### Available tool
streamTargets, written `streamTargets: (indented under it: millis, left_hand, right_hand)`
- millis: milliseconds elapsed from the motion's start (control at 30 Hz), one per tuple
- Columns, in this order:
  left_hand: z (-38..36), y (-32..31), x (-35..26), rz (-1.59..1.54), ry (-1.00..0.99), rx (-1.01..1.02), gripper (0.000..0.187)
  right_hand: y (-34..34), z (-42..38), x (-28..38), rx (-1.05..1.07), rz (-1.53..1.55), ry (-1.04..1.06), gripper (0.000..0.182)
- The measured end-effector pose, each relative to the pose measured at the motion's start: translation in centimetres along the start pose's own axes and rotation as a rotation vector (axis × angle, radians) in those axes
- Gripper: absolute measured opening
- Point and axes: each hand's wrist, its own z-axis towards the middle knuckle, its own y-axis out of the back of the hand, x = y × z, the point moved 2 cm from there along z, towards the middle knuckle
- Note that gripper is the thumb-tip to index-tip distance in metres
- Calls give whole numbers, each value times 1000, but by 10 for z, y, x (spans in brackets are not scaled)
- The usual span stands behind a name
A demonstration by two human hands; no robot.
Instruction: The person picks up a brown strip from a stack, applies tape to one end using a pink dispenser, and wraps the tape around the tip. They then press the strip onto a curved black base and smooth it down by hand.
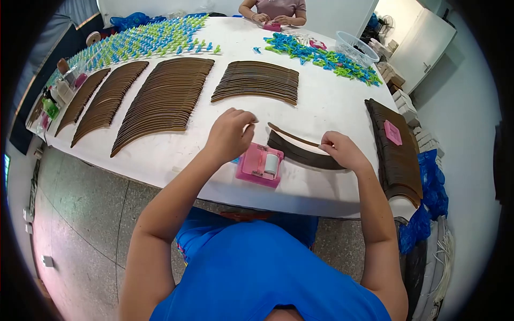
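My right hand (345, 151) pinches one end of a thin, curved brown strip (292, 135), which reaches leftward over the table. Just below that strip lies a dark, curved stack of similar strips (305, 154). Fingers bent and thumb drawn in toward them, my left hand (231, 132) hovers above a pink dispenser (249, 167) that carries a white roll (271, 163). Whether anything small sits between those left fingertips I cannot make out. The dispenser stands near the table's front edge, left of the dark stack.
Rows of brown curved strips (166, 96) and another row (257, 80) lie farther back on the white table (225, 184). Green and blue clips (144, 40) cover the back left; more clips (326, 56) lie back right. A brown pile (393, 150) borders the right edge. A person (278, 10) works opposite.
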Motion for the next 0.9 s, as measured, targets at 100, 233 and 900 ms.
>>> streamTargets:
  millis: [100,233,900]
  left_hand:
    - [19,-13,-39,43,-231,-77,10]
    - [28,-17,-72,166,-314,191,5]
    - [28,36,-81,485,-471,463,14]
  right_hand:
    - [6,2,64,-93,-87,84,14]
    - [3,-2,113,-236,-53,264,13]
    - [-46,-8,119,-167,157,273,16]
